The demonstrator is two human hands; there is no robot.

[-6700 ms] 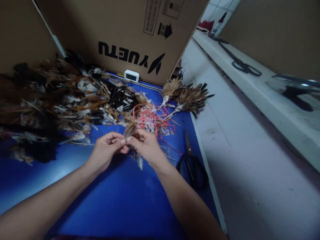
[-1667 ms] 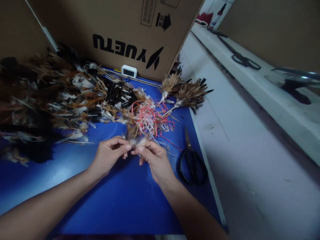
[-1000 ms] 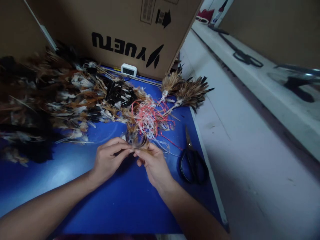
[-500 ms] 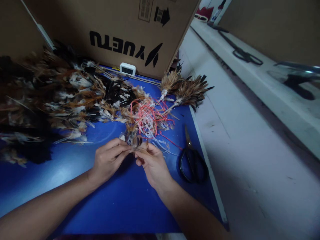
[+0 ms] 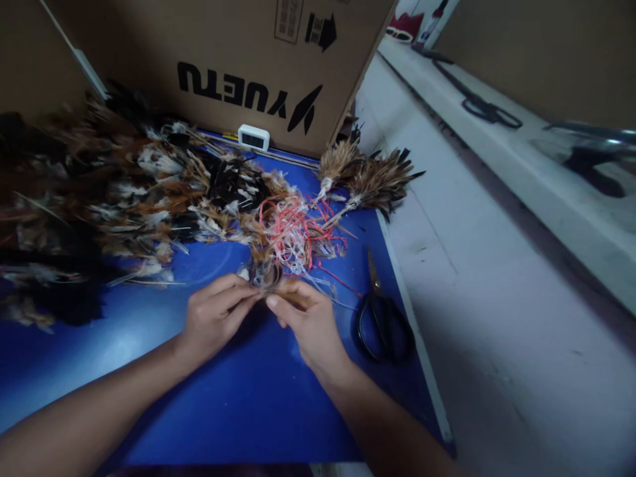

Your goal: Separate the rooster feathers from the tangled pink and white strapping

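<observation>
My left hand pinches small brown and grey feathers over the blue tabletop. Close against it, my right hand is also closed on the feathers, its thumb pressed along a brownish one that points right. The fingertips of both hands nearly meet, and the feathers' lower ends are hidden between them. Just beyond lies a tangle of pink and white plastic strings. Black-handled scissors rest to the right of my right hand, blades pointing away.
A large heap of loose feathers covers the back left. Tied feather bundles on sticks lie at the back right. Behind stand a cardboard box and a small white digital display. More scissors lie on the ledge at right.
My right hand has shifted its grip, the thumb now lying over the feathers and the fingers extending further behind them. The feathers have tilted slightly. My left hand stays nearly in place.
</observation>
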